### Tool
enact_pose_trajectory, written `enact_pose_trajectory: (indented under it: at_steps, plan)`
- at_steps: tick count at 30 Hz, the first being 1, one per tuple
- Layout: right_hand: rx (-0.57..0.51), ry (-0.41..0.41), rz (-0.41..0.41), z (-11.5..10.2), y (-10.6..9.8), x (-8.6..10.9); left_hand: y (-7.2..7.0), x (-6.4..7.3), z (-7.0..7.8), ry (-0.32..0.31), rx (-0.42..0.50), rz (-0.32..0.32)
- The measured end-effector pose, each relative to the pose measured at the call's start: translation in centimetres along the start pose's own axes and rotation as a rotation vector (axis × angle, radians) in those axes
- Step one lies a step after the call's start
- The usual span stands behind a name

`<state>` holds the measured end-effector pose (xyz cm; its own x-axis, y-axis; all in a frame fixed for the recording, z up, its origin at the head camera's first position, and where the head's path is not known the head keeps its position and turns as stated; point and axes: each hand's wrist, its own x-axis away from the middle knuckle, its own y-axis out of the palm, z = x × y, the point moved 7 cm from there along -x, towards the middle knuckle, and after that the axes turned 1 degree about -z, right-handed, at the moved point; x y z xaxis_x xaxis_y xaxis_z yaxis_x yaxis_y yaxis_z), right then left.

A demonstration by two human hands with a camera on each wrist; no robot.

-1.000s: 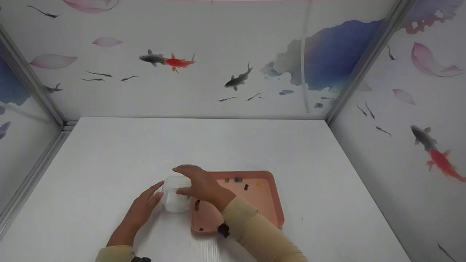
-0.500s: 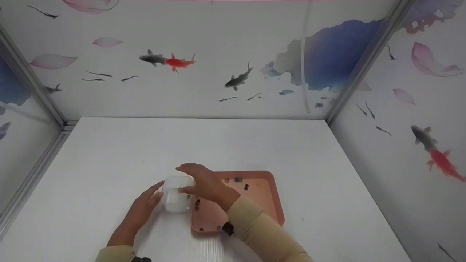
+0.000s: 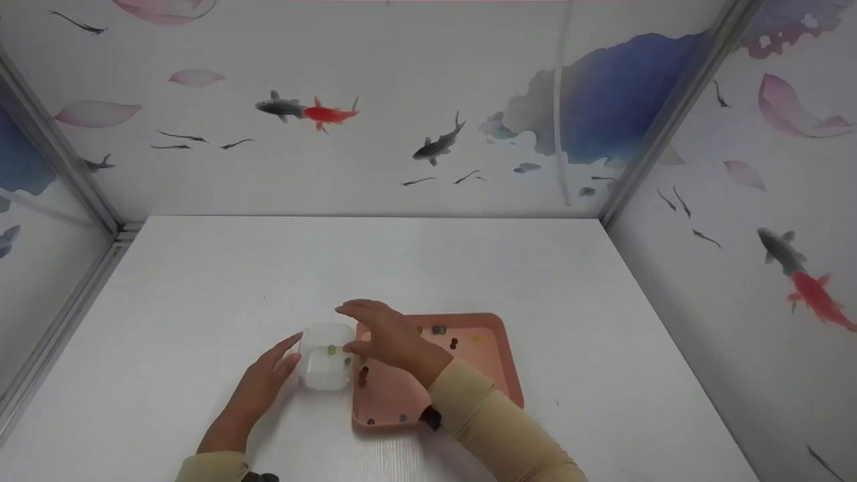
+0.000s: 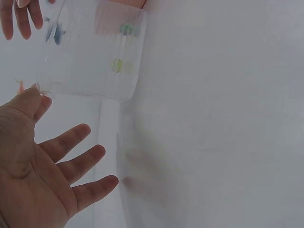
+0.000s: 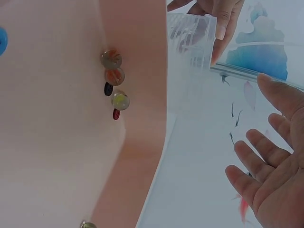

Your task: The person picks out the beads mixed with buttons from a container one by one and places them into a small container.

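A clear plastic container (image 3: 325, 375) stands on the white table against the left side of a pink tray (image 3: 462, 375). Inside it lie a yellow-green marble (image 4: 117, 65) and a green marble (image 4: 126, 29). My left hand (image 3: 262, 380) touches the container's left side near the rim with thumb and index finger, its other fingers spread free. My right hand (image 3: 392, 338) hovers over the tray's left edge beside the container, fingers apart, holding nothing. Beneath it the tray holds several glass marbles, including an orange-streaked marble (image 5: 115, 76), plus a small red piece (image 5: 116, 114).
More small pieces lie about the tray: dark ones (image 3: 454, 343) and a yellow one (image 3: 478, 339). A blue disc (image 5: 2, 40) shows at the right wrist view's edge. Panels printed with fish (image 3: 438, 142) enclose the table (image 3: 221, 281) at the back and sides.
My right hand has drawn rightward from the container to above the tray edge. The yellow-green marble in the container has come into sight. My left hand has stayed in place.
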<state>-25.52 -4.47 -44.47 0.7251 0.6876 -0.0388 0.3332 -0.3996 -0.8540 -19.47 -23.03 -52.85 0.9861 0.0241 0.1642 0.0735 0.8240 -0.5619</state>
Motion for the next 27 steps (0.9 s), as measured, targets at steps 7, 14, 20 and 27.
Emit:
enact_pose_trajectory:
  at_steps: [7, 14, 20, 27]
  plan:
    - [-0.009, -0.029, 0.008, 0.6, -0.2, 0.3, 0.0, 0.0, 0.0, -0.010, 0.006, 0.007]
    - [0.000, -0.045, 0.020, 1.0, -0.8, 1.1, 0.0, -0.1, 0.0, -0.004, 0.000, 0.012]
    - [0.024, -0.070, 0.034, 1.2, -1.7, 1.7, -0.1, 0.0, 0.0, -0.004, -0.001, 0.009]
    - [0.035, -0.088, 0.042, 1.9, -2.3, 2.4, 0.0, 0.1, 0.0, -0.011, -0.019, -0.005]
